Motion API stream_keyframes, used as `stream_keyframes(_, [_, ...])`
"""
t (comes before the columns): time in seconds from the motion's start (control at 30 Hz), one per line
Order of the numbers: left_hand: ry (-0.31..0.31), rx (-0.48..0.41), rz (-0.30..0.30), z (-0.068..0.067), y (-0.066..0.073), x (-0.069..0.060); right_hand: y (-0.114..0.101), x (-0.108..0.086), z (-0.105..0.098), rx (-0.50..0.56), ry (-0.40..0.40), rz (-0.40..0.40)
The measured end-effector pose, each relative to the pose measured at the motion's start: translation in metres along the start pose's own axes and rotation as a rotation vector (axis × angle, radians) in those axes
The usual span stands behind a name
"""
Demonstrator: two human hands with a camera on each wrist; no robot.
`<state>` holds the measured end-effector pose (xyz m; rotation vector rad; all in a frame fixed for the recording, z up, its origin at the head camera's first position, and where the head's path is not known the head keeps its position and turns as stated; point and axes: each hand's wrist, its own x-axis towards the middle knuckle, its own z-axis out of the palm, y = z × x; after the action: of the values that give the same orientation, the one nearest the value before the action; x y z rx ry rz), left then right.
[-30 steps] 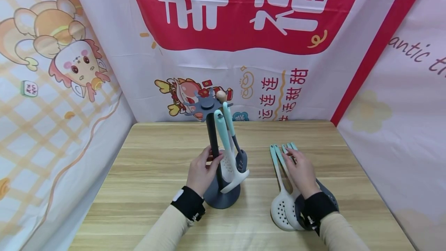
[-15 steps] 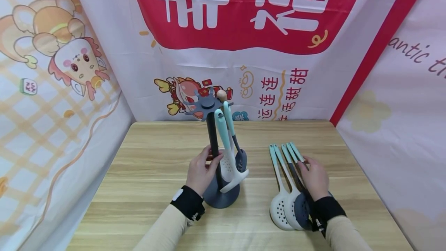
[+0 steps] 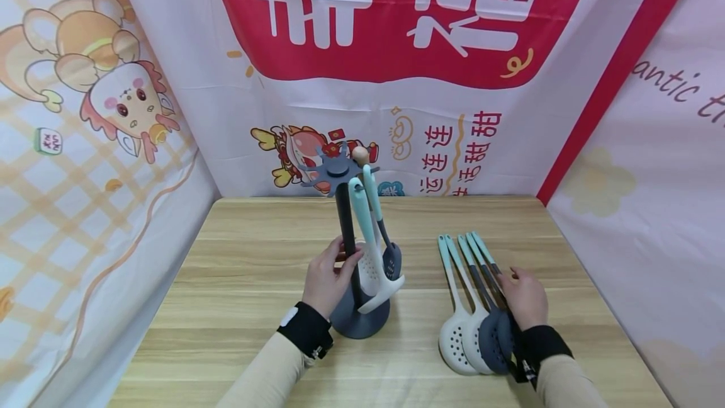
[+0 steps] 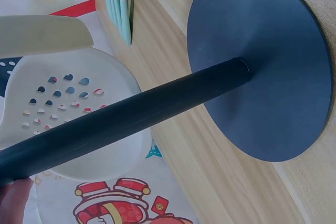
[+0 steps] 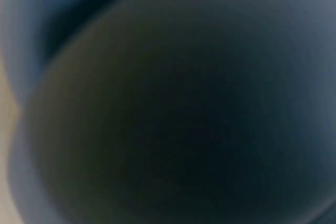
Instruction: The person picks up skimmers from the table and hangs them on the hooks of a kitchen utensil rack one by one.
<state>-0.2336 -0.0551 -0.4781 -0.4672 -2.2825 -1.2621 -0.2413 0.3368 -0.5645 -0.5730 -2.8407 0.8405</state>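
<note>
In the head view my left hand (image 3: 331, 276) grips the black pole of a dark grey utensil stand (image 3: 359, 320), which stands upright. Mint-handled utensils hang on its right side: a white perforated one (image 4: 79, 98), a dark slotted one (image 3: 392, 261) and a white curved one (image 3: 385, 294). Over on the right, my right hand (image 3: 525, 298) is at the necks of the dark utensils, fingers bent. White skimmers (image 3: 455, 344) and dark skimmers (image 3: 491, 340) lie overlapping beside it. Whether the fingers pinch a handle cannot be made out; the right wrist view is a dark blur.
A wooden table (image 3: 260, 250) carries everything. White printed cloth (image 3: 238, 112) hangs behind it and at both sides. Bare wood lies between the stand and the skimmers, and to the left of the stand.
My right hand has moved rightward and toward me, from the handle tops down to the necks. More of the dark skimmers shows. The left hand and the stand have stayed still.
</note>
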Motion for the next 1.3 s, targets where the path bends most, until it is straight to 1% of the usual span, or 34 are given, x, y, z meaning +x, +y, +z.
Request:
stream_keyframes(0.13, [0.005,-0.001,0.002,0.0,0.0,0.0,0.009,-0.001,0.0,0.023,-0.005,-0.029])
stream_keyframes(0.27, [0.007,-0.008,0.0,0.0,0.0,0.001,0.013,-0.002,0.0,0.031,-0.028,-0.01])
stream_keyframes(0.43, [0.005,-0.008,-0.008,0.0,0.0,0.001,0.014,-0.001,0.002,0.032,-0.057,0.032])
stream_keyframes(0.63, [-0.003,-0.007,-0.023,0.001,-0.001,0.001,0.018,0.0,0.004,0.03,-0.07,0.023])
stream_keyframes(0.87, [0.004,-0.003,-0.012,0.001,-0.002,0.0,0.019,0.002,0.005,0.008,-0.088,0.017])
stream_keyframes(1.07, [-0.002,-0.01,-0.021,0.0,0.0,0.0,0.019,0.003,0.005,-0.013,-0.104,0.028])
stream_keyframes(1.3, [-0.012,-0.002,-0.028,-0.002,0.002,0.0,0.019,0.005,0.004,-0.008,-0.128,0.025])
